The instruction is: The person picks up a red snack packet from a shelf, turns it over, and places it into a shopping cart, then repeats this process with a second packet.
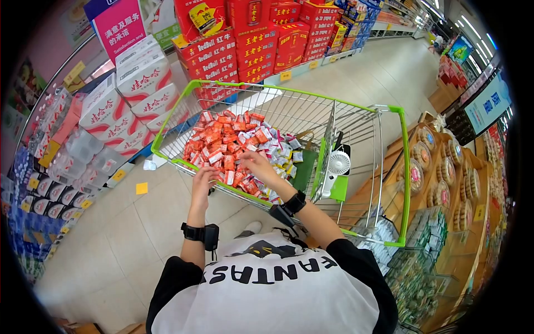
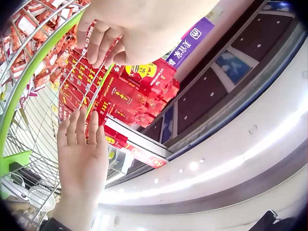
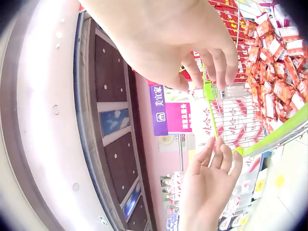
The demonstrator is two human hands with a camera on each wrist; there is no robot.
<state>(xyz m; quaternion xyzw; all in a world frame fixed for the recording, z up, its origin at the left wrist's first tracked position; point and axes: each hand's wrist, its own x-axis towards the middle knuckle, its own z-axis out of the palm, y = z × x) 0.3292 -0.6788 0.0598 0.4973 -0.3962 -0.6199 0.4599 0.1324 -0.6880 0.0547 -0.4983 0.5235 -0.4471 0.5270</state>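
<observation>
A shopping cart (image 1: 189, 89) with green edging holds a heap of small orange-red wrapped packets (image 1: 214, 136). White, purple and yellow packets (image 1: 286, 147) lie on the heap's right side. My left hand (image 1: 203, 182) hovers by the cart's near rim, its fingers loosely bent and nothing in them. Over the heap, my right hand (image 1: 260, 168) is relaxed and holds nothing. The left wrist view shows the right hand (image 2: 83, 156) palm out with straight fingers. In the right wrist view, the left hand (image 3: 209, 185) has lightly bent, bare fingers.
A white handheld fan (image 1: 338, 163) sits in the cart's seat part, beside a dark green piece (image 1: 304, 170). Stacked red drink boxes (image 1: 256, 50) stand beyond the cart. White cartons (image 1: 133, 83) are piled at left. Wooden shelves with round tubs (image 1: 439, 195) line the right.
</observation>
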